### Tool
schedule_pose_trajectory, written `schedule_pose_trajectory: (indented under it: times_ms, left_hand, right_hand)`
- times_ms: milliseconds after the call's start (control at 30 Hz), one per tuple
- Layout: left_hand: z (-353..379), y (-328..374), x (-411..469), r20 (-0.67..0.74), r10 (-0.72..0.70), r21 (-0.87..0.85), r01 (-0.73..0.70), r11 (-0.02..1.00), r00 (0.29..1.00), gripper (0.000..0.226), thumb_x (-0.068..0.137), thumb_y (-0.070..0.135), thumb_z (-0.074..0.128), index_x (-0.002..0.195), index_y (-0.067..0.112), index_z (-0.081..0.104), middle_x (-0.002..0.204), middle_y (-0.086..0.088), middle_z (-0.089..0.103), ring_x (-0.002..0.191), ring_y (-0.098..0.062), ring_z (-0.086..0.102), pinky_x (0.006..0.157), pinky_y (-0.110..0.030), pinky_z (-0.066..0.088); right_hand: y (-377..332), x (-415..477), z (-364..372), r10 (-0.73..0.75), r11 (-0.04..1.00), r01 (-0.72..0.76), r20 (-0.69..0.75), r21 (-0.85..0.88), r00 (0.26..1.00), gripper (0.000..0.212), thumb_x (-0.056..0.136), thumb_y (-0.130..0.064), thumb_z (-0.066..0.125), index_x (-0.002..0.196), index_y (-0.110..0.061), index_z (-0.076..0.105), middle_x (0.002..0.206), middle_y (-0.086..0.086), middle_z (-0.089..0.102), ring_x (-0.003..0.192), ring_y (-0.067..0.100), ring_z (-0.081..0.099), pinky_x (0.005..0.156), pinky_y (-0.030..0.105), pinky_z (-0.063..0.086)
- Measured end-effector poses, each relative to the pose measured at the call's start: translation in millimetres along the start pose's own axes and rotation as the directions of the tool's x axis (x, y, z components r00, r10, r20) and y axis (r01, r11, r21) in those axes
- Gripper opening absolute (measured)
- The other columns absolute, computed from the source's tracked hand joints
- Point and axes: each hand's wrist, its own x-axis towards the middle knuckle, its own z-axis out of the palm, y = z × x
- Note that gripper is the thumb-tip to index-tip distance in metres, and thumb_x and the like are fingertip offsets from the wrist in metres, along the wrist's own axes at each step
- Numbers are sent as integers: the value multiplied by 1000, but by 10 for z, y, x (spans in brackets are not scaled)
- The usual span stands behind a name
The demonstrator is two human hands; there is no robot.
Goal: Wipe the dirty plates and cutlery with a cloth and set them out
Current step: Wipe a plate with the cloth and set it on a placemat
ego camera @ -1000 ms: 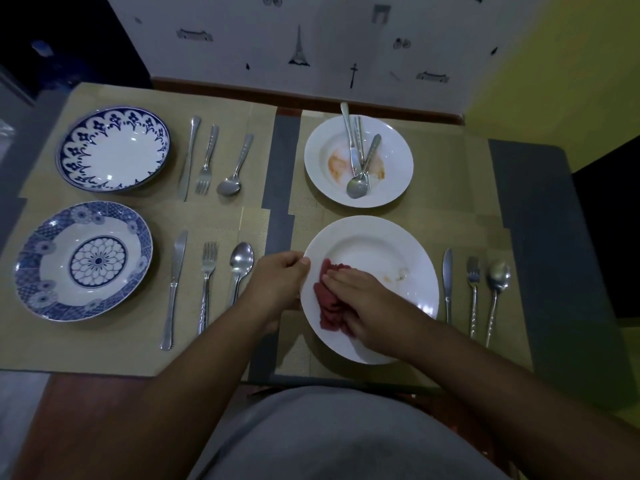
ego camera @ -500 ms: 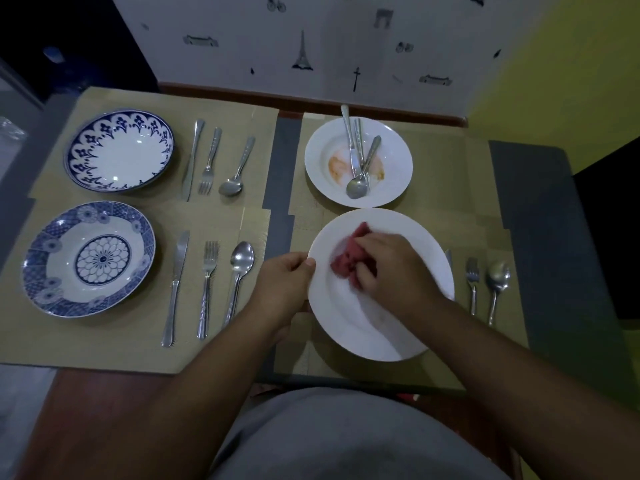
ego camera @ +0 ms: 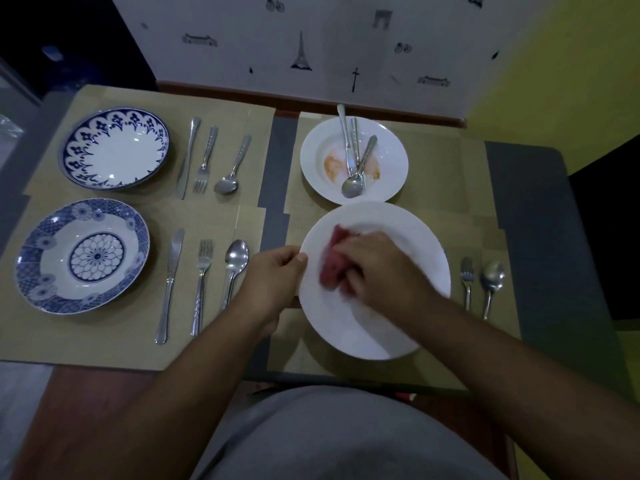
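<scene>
A large white plate point(ego camera: 349, 327) is tilted up in front of me, over the near right placemat. My left hand point(ego camera: 275, 275) grips its left rim. My right hand point(ego camera: 377, 268) holds a bunched red cloth point(ego camera: 334, 258) against the plate's inner face. Behind it lies a second white plate point(ego camera: 315, 157) with orange smears, carrying a knife, fork and spoon point(ego camera: 353, 185). To the right of the held plate a fork point(ego camera: 467, 275) and a spoon point(ego camera: 492, 275) lie on the mat; the knife there is hidden behind the plate.
On the left mats sit two blue-patterned plates point(ego camera: 116, 147) point(ego camera: 83, 256), each with a knife, fork and spoon beside it point(ego camera: 204, 157) point(ego camera: 202, 282). A wall runs along the table's far edge. The table's near edge is by my body.
The plate has been lifted and tilted further, now hiding the right-hand knife. My right hand has moved the cloth from the plate's left side up toward its middle, wiping.
</scene>
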Motion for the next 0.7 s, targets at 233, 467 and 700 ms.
schedule_pose_trajectory:
  times_ms: [233, 467, 700]
  left_hand:
    - [103, -20, -2, -112, 12, -61, -19, 998, 994, 24, 104, 19, 51, 97, 21, 74, 86, 0, 76, 77, -16, 73, 66, -39, 63]
    - [66, -39, 13, -123, 56, -36, -61, 998, 991, 24, 104, 20, 50, 104, 18, 74, 94, -6, 77, 86, -25, 74, 71, -46, 63]
    - [90, 21, 10, -162, 53, -57, -63, 996, 985, 22, 104, 21, 51, 96, 25, 72, 94, -5, 76, 90, -28, 73, 77, -55, 61]
  right_hand:
    - [-14, -365, -6, 232, 963, -207, 148, -172, 961, 13, 83, -15, 62, 88, -24, 69, 98, -7, 63, 98, 17, 50, 90, 38, 44]
    - [17, 100, -34, 194, 979, -189, 51, -78, 980, 18, 83, -18, 56, 92, -22, 70, 98, -2, 70, 92, 17, 57, 92, 32, 44]
    - [-17, -254, 83, 337, 933, -309, 153, -182, 929, 23, 88, -24, 66, 111, -23, 68, 114, -1, 64, 106, 21, 54, 103, 39, 42]
